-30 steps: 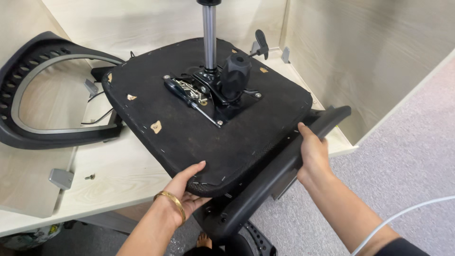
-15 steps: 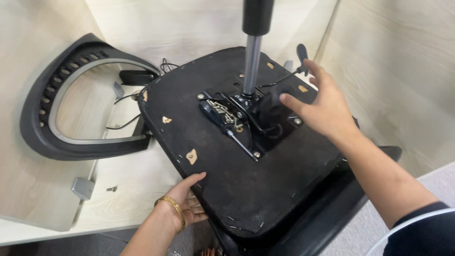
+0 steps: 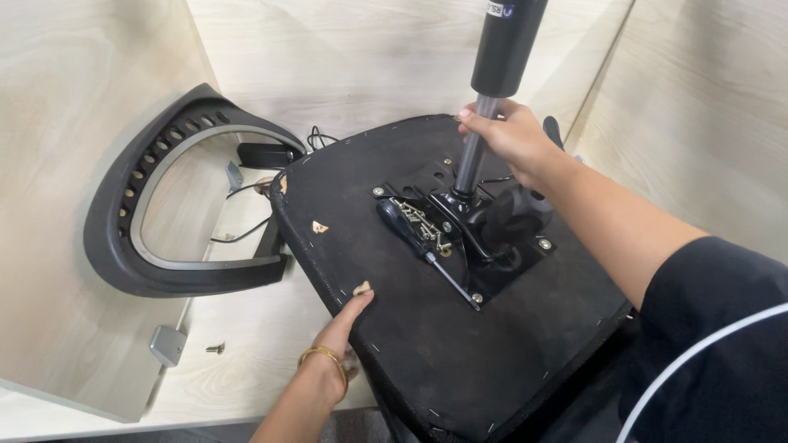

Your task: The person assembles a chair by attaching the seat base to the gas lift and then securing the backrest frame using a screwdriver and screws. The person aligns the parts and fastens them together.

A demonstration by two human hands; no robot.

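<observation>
Right hand (image 3: 510,135) grips the gas-lift rod (image 3: 469,160) — above its fingers, a black cylinder (image 3: 507,37) bears a small white-blue label. Left hand (image 3: 343,324) clasps the seat (image 3: 427,328) edge, thumb on top.

The black gas-lift cylinder (image 3: 507,41) runs out past the top edge, so its upper end is unseen. The black upturned chair seat (image 3: 460,344) is cut off at the bottom edge. The left hand (image 3: 343,324) hides its fingers under the seat rim. The small loose screw (image 3: 215,348) on the pale wooden table (image 3: 246,344) is too small to tell its type.
</observation>
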